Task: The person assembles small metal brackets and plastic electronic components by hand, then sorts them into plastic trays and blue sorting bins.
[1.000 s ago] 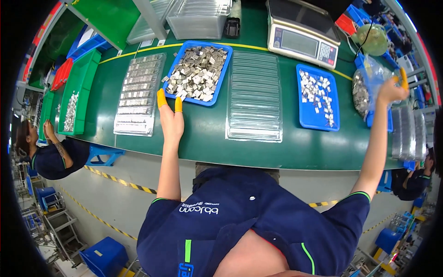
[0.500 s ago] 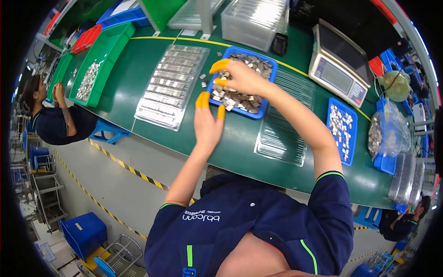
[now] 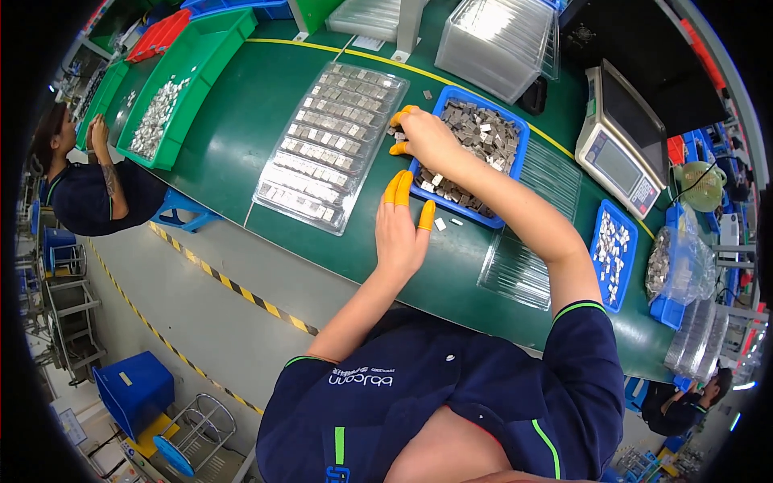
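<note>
A blue tray [image 3: 524,153] heaped with small flat metal pieces [image 3: 483,138] lies before me. My right hand [image 3: 431,141] reaches across its left rim, yellow cots on the fingertips. Thumb and forefinger are apart and bent down beside the rim, close to small loose pieces on the table. Just below the tray's near left corner, my left hand [image 3: 400,240] rests with its fingers stretched out, also in yellow cots, and holds nothing I can see. Two small pale pieces [image 3: 440,224] lie by its thumb. To the left is a clear plastic tray [image 3: 342,137] filled with rows of metal pieces.
A clear ribbed tray [image 3: 515,274] lies under my right forearm. Further right are a weighing scale [image 3: 616,165] and a smaller blue tray [image 3: 620,278] of pieces. Stacked clear trays [image 3: 491,48] stand behind. A green bin [image 3: 205,60] and a seated person [image 3: 105,181] are at left.
The whole view has shifted, so the bench appears further right. My left hand has drawn back from the tray's corner toward me. My right hand has moved to the left rim by the loose pieces.
</note>
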A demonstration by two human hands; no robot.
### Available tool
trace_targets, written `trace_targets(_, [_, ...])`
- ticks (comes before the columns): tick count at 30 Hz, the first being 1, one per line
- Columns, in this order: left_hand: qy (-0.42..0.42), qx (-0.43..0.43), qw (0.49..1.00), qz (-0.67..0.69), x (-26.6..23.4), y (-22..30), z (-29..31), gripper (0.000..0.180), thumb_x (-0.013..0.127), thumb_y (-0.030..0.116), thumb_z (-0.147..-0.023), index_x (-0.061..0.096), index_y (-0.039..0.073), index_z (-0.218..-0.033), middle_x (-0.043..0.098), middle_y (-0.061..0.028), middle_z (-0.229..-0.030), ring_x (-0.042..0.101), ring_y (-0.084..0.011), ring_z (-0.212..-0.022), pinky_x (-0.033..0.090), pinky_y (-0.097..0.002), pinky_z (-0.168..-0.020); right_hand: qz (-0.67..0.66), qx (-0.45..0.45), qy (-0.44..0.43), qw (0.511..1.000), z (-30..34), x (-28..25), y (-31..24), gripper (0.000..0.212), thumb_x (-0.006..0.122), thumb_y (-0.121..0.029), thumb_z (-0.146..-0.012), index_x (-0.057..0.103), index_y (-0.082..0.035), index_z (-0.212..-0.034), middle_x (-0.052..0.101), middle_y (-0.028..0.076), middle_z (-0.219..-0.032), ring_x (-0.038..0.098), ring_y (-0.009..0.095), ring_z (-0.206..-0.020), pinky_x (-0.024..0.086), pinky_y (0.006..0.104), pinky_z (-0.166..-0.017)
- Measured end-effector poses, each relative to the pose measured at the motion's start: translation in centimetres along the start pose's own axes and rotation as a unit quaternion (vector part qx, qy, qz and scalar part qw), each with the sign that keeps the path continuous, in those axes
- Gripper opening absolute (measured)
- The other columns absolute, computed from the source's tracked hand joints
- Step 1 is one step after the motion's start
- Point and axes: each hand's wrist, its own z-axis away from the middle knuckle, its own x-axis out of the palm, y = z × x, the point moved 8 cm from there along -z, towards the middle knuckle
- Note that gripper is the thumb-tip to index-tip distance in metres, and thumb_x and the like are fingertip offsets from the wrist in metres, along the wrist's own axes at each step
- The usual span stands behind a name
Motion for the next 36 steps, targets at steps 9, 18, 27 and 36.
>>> trace_targets(9, [0.037, -0.053, 0.997, 0.050, -0.6, -0.8, 0.6, 0.047, 0.068, 0.012, -0.073, 0.042, -0.003, -0.109, 0.046, -0.0170, -0.106, 0.043, -0.0339, -0.095, 0.037, -0.0404, -0.082, 0.077, 0.056, 0.051, 0.994, -0.4, 0.1, 0.7, 0.024, 0.069, -0.011, -0.066, 0.062, 0.000, -0.087, 0.057, 0.019, -0.089, 0.060, 0.033, -0.081, 0.051, 0.0385, -0.069])
trace_targets(18, [0.033, -0.040, 0.997, 0.051, -0.6, -0.9, 0.5, 0.033, 0.062, 0.011, -0.078, 0.045, 0.000, -0.104, 0.048, -0.0140, -0.103, 0.045, -0.0306, -0.096, 0.037, -0.0357, -0.081, 0.008, 0.059, 0.039, 0.997, -1.6, -0.2, 1.1, 0.023, 0.069, -0.011, -0.062, 0.065, 0.000, -0.083, 0.059, 0.020, -0.085, 0.061, 0.034, -0.077, 0.051, 0.0386, -0.070])
trace_targets(27, [0.046, -0.084, 0.983, 0.156, -0.9, -1.8, 0.6, 0.021, 0.051, 0.013, -0.086, 0.051, 0.001, -0.104, 0.049, -0.0145, -0.119, 0.047, -0.0293, -0.103, 0.039, -0.0347, -0.083, 0.035, 0.070, 0.050, 0.996, -1.5, -1.4, 1.0, 0.025, 0.069, -0.013, -0.060, 0.066, 0.002, -0.080, 0.061, 0.022, -0.082, 0.061, 0.034, -0.075, 0.050, 0.0377, -0.070])
trace_targets(36, [0.053, -0.081, 0.986, 0.133, -1.1, -1.8, 0.2, 0.021, 0.051, 0.012, -0.086, 0.052, 0.003, -0.105, 0.051, -0.0115, -0.118, 0.049, -0.0266, -0.102, 0.042, -0.0321, -0.079, 0.067, 0.176, -0.106, 0.976, 1.1, -8.6, 5.7, 0.030, 0.073, -0.020, -0.064, 0.066, 0.002, -0.085, 0.065, 0.018, -0.078, 0.064, 0.029, -0.072, 0.050, 0.0348, -0.068])
